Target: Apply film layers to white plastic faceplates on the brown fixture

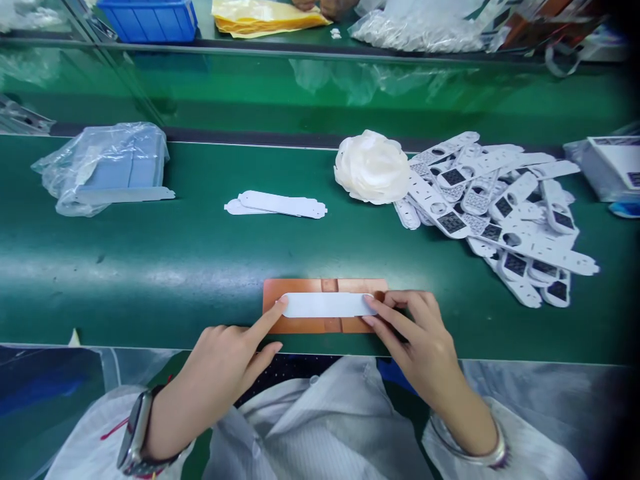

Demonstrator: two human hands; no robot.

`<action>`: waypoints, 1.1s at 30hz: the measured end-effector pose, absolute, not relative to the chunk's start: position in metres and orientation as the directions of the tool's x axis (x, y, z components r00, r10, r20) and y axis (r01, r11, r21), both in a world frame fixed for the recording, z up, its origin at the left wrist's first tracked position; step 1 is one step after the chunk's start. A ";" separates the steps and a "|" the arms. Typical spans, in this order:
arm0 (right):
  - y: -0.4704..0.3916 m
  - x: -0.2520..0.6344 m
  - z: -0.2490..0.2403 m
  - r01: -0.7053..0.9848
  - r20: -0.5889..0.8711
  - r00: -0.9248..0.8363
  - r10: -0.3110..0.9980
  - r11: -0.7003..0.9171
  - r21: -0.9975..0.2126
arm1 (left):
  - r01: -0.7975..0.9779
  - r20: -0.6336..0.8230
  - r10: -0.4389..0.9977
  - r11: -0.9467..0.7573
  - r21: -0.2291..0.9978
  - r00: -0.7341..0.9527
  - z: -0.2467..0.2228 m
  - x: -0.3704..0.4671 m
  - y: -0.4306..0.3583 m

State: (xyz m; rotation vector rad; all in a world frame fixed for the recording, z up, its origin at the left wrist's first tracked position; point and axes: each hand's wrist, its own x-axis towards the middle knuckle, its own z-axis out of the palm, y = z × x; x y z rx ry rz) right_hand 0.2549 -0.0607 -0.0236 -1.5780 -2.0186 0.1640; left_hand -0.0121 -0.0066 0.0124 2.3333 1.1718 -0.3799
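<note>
A long white strip with rounded ends (325,305) lies flat on an orange-brown rectangular plate (300,325) near the table's front edge. My left hand (227,357) rests its outstretched index fingertip on the strip's left end; its thumb is apart and the other fingers are curled under. At the strip's right end, my right hand (413,333) has its index finger on top and its thumb at the lower edge, holding that end. Behind the plate, a few similar white strips (283,205) overlap on the green table.
A heap of white printed pieces (505,207) spreads over the right side, beside a cream rosette-shaped stack (371,167). At back left sits a plastic-wrapped blue-grey stack (123,157). Beyond the green partition (240,93) are a blue bin (150,20), yellow sheets (265,17) and another person's hand (335,7).
</note>
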 end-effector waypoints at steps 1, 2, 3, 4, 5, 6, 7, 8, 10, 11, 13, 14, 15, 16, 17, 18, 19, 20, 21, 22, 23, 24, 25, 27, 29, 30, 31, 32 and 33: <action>-0.063 0.252 -0.025 0.875 0.373 -0.130 0.919 0.283 -0.393 | 0.806 -0.465 0.659 -0.504 0.310 0.591 0.013 -0.011 -0.006; -0.065 0.249 -0.027 0.897 0.381 -0.120 0.917 0.265 -0.355 | 0.807 -0.473 0.654 -0.501 0.314 0.590 0.013 -0.011 -0.005; -0.067 0.246 -0.028 0.918 0.384 -0.114 0.916 0.246 -0.313 | 0.807 -0.475 0.653 -0.495 0.323 0.590 0.013 -0.011 -0.005; -0.069 0.243 -0.028 0.937 0.387 -0.113 0.915 0.228 -0.265 | 0.809 -0.475 0.654 -0.483 0.336 0.588 0.013 -0.011 -0.004; -0.070 0.240 -0.028 0.954 0.391 -0.115 0.913 0.211 -0.212 | 0.813 -0.475 0.660 -0.463 0.354 0.583 0.012 -0.011 -0.004; -0.071 0.238 -0.028 0.968 0.394 -0.121 0.911 0.197 -0.158 | 0.819 -0.475 0.669 -0.430 0.379 0.571 0.011 -0.012 -0.003; -0.072 0.236 -0.027 0.977 0.399 -0.126 0.908 0.184 -0.111 | 0.826 -0.477 0.681 -0.382 0.414 0.555 0.011 -0.013 -0.002; -0.072 0.235 -0.026 0.982 0.400 -0.131 0.907 0.175 -0.074 | 0.830 -0.483 0.695 -0.320 0.457 0.534 0.010 -0.014 -0.001; -0.073 0.232 -0.022 0.987 0.380 -0.138 0.914 0.159 -0.024 | 0.812 -0.510 0.705 -0.161 0.562 0.492 0.009 -0.017 0.003; -0.072 0.230 -0.019 0.989 0.366 -0.136 0.921 0.148 -0.005 | 0.785 -0.532 0.697 -0.074 0.614 0.482 0.008 -0.019 0.006; -0.071 0.225 -0.015 0.993 0.342 -0.121 0.932 0.115 0.037 | 0.713 -0.573 0.654 0.073 0.697 0.493 0.008 -0.022 0.011; -0.070 0.222 -0.013 0.994 0.335 -0.108 0.936 0.096 0.053 | 0.679 -0.583 0.636 0.124 0.723 0.505 0.007 -0.023 0.013; -0.069 0.217 -0.011 0.996 0.335 -0.092 0.938 0.079 0.051 | 0.649 -0.584 0.629 0.161 0.744 0.514 0.007 -0.024 0.014; -0.067 0.211 -0.010 0.997 0.339 -0.076 0.938 0.075 0.018 | 0.622 -0.576 0.633 0.183 0.761 0.517 0.007 -0.024 0.015; -0.064 0.206 -0.009 0.994 0.345 -0.070 0.936 0.094 -0.054 | 0.600 -0.562 0.647 0.195 0.776 0.516 0.006 -0.024 0.016; -0.060 0.199 -0.009 0.977 0.348 -0.079 0.934 0.142 -0.160 | 0.581 -0.546 0.664 0.202 0.789 0.511 0.005 -0.025 0.016; -0.054 0.193 -0.009 0.937 0.342 -0.100 0.934 0.204 -0.283 | 0.563 -0.533 0.678 0.209 0.799 0.506 0.004 -0.025 0.015; -0.046 0.188 -0.008 0.877 0.322 -0.129 0.938 0.260 -0.405 | 0.548 -0.524 0.686 0.214 0.808 0.505 0.003 -0.025 0.015; -0.037 0.183 -0.008 0.809 0.286 -0.162 0.944 0.293 -0.509 | 0.537 -0.519 0.688 0.219 0.815 0.507 0.002 -0.025 0.014; -0.027 0.179 -0.007 0.753 0.229 -0.198 0.953 0.298 -0.588 | 0.529 -0.516 0.689 0.222 0.819 0.510 0.002 -0.024 0.014; -0.015 0.177 -0.005 0.717 0.154 -0.236 0.959 0.279 -0.639 | 0.523 -0.514 0.689 0.226 0.822 0.511 0.001 -0.024 0.014; -0.003 0.175 -0.004 0.701 0.075 -0.275 0.959 0.253 -0.666 | 0.519 -0.513 0.688 0.227 0.824 0.514 0.001 -0.024 0.015; 0.009 0.173 -0.002 0.696 0.000 -0.321 0.947 0.236 -0.678 | 0.518 -0.512 0.686 0.225 0.825 0.517 0.001 -0.024 0.015; 0.029 0.171 0.003 0.703 -0.117 -0.422 0.899 0.243 -0.669 | 0.522 -0.512 0.680 0.219 0.825 0.524 0.002 -0.024 0.016; 0.043 0.168 0.008 0.722 -0.199 -0.490 0.849 0.268 -0.638 | 0.528 -0.516 0.673 0.214 0.822 0.530 0.004 -0.024 0.016; 0.047 0.166 0.010 0.735 -0.232 -0.507 0.830 0.277 -0.619 | 0.531 -0.518 0.670 0.214 0.820 0.531 0.004 -0.025 0.017; 0.049 0.164 0.012 0.750 -0.266 -0.516 0.814 0.280 -0.599 | 0.531 -0.521 0.668 0.216 0.819 0.532 0.004 -0.025 0.017; 0.050 0.162 0.014 0.767 -0.298 -0.517 0.803 0.279 -0.577 | 0.528 -0.521 0.666 0.218 0.820 0.534 0.005 -0.025 0.017; 0.050 0.160 0.015 0.786 -0.325 -0.511 0.796 0.279 -0.552 | 0.523 -0.519 0.665 0.221 0.823 0.537 0.005 -0.025 0.017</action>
